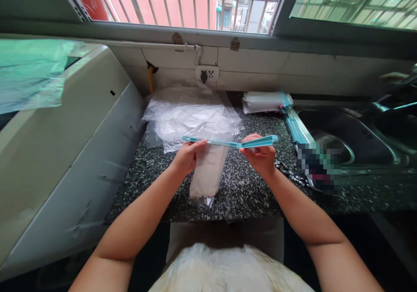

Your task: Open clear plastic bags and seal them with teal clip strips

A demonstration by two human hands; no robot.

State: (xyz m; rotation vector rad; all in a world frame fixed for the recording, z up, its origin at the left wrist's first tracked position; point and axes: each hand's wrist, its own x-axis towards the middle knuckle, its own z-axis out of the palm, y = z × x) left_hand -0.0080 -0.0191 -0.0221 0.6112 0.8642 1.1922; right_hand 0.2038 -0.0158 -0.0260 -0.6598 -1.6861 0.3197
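A long light-blue sealing clip (pixel 228 142) is held level above the speckled countertop (pixel 247 192). My left hand (pixel 188 156) is closed on its left end together with the top of a clear plastic bag (pixel 208 175) that hangs down with white contents inside. My right hand (pixel 260 155) pinches the clip toward its right end. Both hands are in front of my body, near the counter's front edge.
A heap of clear plastic bags (pixel 192 114) lies at the back of the counter below a wall socket (pixel 206 73). More blue clips (pixel 295 127) and a bundle of bags (pixel 263 102) lie beside the steel sink (pixel 352 140). A white appliance (pixel 65 153) stands on the left.
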